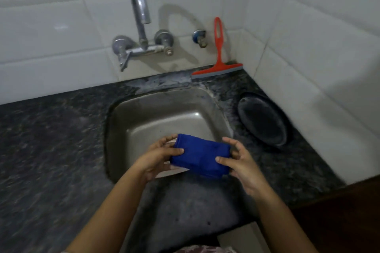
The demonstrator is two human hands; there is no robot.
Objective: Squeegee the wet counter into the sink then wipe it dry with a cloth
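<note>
Now, at a kitchen sink, a folded blue cloth (200,157) is held in the air above the near edge of the steel sink (156,109), not touching the counter. The left hand (158,158) grasps its left end, thumb on top and fingers curled round the far side. The right hand (240,162) takes the right end more loosely, thumb pressed on the upper face and the upper fingers bent just over the edge; the fingers beneath are hidden. Around the basin runs the dark speckled counter (47,150), which shows pale streaks and a dull sheen along the back rim and to the right of the sink, though the blur makes it hard to say how wet it is. The red squeegee (219,57) stands well apart from both hands, blade down on the counter behind the sink and handle leaning on the white tiled wall (61,26). That suggests the squeegee pass is over. By that reading the drying half is what remains: the cloth has yet to be laid on the stone, and the whole counter looks due for wiping. A chrome tap (138,6) arches over the basin, and a dark round plate (262,119) lies on the counter at the right.
</note>
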